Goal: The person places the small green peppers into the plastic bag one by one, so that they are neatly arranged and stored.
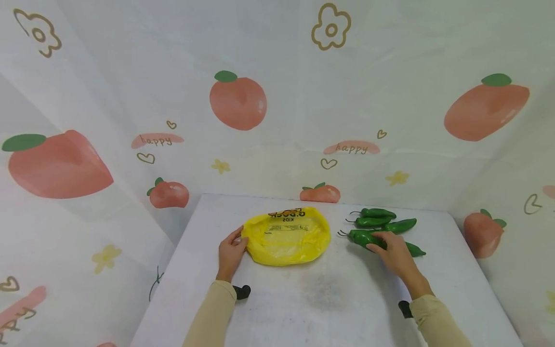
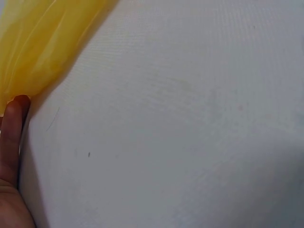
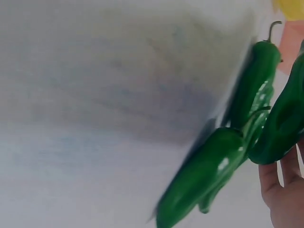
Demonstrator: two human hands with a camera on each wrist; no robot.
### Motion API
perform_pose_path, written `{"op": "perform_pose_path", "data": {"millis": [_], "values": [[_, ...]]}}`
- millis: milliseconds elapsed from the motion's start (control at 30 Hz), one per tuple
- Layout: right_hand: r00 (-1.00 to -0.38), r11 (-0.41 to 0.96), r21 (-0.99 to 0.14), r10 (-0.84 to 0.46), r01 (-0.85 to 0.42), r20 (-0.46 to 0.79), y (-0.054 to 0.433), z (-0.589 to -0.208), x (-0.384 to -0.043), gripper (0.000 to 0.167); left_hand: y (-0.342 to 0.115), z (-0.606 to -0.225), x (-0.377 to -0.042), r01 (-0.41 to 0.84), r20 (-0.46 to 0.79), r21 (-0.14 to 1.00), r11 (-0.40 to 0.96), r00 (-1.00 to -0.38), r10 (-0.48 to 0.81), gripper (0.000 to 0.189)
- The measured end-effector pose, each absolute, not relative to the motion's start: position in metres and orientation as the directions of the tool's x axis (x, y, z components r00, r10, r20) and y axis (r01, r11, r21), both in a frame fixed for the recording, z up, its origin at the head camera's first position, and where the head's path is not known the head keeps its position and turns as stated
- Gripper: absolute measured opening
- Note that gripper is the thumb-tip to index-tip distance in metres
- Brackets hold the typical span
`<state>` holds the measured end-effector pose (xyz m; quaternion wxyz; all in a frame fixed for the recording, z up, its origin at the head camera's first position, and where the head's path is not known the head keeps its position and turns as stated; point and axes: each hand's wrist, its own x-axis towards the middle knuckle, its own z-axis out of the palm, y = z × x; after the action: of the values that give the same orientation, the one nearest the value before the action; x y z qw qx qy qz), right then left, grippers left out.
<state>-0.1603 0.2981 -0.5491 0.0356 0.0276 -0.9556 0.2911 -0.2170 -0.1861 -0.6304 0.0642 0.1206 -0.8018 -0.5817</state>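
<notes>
A yellow plastic bag [image 1: 284,258] with printed lettering lies on the white table, its mouth spread wide. At its left rim my left hand [image 1: 231,251] pinches the edge; in the left wrist view, fingers [image 2: 10,142] meet the yellow plastic. Right of the bag, my right hand [image 1: 395,253] grips a green chili pepper [image 1: 359,237], partly hidden by the fingers. The right wrist view shows this pepper [image 3: 285,118] raised beside the others. Around it lie several more green peppers, including one at the back [image 1: 378,213] and one beneath the hand [image 1: 415,249].
The white tabletop [image 1: 277,308] has a grey smudge [image 1: 327,290] in front of the bag. A printed cloth wall [image 1: 277,159] encloses the back and sides. Dark wrist-worn pieces [image 1: 242,292] show by both sleeves.
</notes>
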Motion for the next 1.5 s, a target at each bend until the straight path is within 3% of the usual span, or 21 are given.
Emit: {"op": "perform_pose_path", "data": {"millis": [300, 733, 967, 1500], "values": [[-0.983, 0.823, -0.545, -0.080, -0.158, 0.164, 0.288, -0.537, -0.171, 0.043, -0.186, -0.630, -0.216, -0.129, -0.051, 0.951, 0.281, -0.962, -0.270, 0.044], [-0.976, 0.823, -0.529, -0.139, -0.209, 0.170, 0.268, -0.516, -0.186, 0.042, -0.184, -0.629, -0.219, -0.159, -0.080, 0.948, 0.276, -0.958, -0.275, 0.037], [-0.954, 0.836, -0.467, -0.210, -0.288, 0.212, 0.258, -0.507, -0.198, 0.040, -0.182, -0.630, -0.217, -0.155, -0.053, 0.931, 0.329, -0.953, -0.299, 0.038], [-0.935, 0.811, -0.465, -0.303, -0.354, 0.183, 0.222, -0.487, -0.217, 0.039, -0.181, -0.629, -0.216, -0.131, -0.018, 0.926, 0.353, -0.952, -0.305, 0.038]]}}
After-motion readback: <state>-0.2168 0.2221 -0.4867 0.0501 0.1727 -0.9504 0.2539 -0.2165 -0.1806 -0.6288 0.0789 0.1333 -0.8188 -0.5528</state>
